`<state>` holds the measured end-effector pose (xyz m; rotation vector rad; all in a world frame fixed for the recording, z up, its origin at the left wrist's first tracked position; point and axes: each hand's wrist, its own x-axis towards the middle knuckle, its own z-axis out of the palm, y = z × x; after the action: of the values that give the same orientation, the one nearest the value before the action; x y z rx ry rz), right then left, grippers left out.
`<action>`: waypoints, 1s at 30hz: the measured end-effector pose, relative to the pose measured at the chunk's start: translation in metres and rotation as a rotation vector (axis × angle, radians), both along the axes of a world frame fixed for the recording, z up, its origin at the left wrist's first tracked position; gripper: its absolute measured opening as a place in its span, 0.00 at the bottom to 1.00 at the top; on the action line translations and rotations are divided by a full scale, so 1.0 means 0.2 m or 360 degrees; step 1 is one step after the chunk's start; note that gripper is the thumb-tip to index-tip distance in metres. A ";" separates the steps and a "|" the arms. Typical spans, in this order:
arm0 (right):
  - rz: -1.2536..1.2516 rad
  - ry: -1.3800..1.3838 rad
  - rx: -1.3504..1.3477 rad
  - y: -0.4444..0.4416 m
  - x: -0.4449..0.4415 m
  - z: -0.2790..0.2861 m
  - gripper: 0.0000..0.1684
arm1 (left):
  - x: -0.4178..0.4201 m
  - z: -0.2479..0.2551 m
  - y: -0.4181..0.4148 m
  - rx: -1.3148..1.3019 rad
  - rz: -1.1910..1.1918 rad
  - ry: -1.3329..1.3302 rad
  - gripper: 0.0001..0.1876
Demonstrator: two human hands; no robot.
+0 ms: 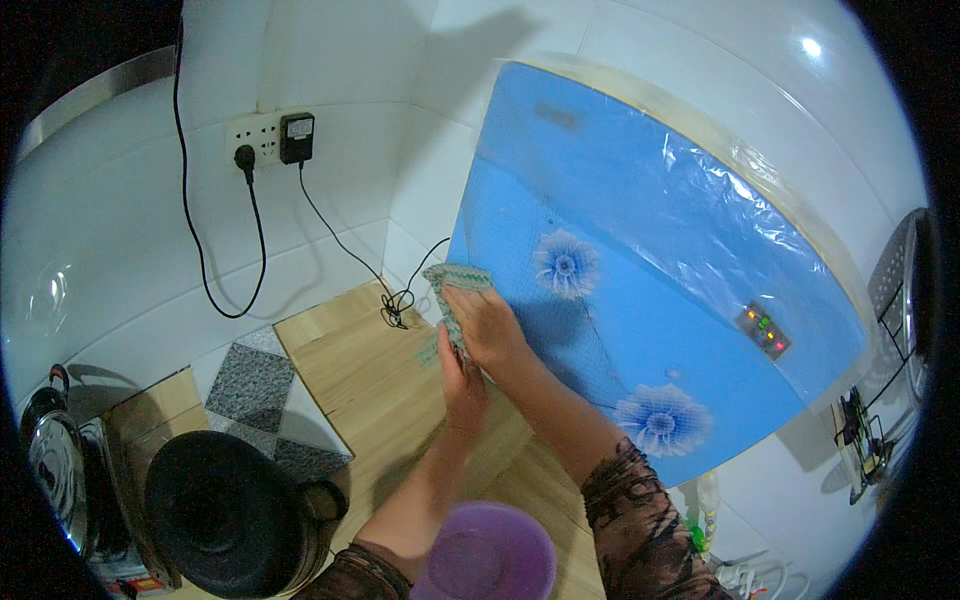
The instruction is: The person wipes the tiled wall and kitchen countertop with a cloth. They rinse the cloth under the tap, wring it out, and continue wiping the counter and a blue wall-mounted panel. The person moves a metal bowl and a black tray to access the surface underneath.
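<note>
A green and white patterned cloth [459, 276] is bunched between my hands, close to the left edge of a blue floral appliance panel [577, 330]. My right hand [486, 324] lies over the cloth with its fingers pressed on it. Just below, my left hand [461, 382] grips the cloth's lower part, and a loose end hangs out to its left. Part of the cloth is hidden behind my fingers. Clear plastic film covers the panel's upper part, and a small lit display [763, 330] shows on its right side.
A purple plastic basin [517, 544] stands below my forearms on the wood-patterned surface [352, 352]. A black pan [225, 510] sits at the lower left, beside a glass lid [58, 472]. A tangled cable [396, 311] runs from a black adapter [298, 139] in the wall socket.
</note>
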<state>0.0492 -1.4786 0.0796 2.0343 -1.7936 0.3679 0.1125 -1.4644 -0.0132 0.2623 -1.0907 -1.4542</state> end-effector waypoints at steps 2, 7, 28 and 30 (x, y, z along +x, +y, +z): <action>-0.0056 -0.0164 0.0040 0.01 -0.01 -0.01 0.23 | 0.00 0.02 0.00 -0.0040 -0.0052 0.0101 0.26; -0.0374 0.0252 0.0423 0.38 0.02 -0.13 0.24 | -0.12 -0.26 0.08 0.0040 -0.0157 -0.0009 0.23; -0.0515 0.0675 0.0092 0.77 0.06 0.03 0.28 | -0.26 -0.22 0.21 -0.0160 -0.0250 -0.0288 0.25; -0.0581 0.0744 0.0174 0.96 0.08 -0.02 0.29 | -0.21 -0.22 0.30 -0.0516 -0.0008 -0.0461 0.25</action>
<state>0.0656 -1.2869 0.0764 1.6286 -1.8489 -0.2951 0.0715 -1.4035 -0.0581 0.2434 -1.5428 -1.2441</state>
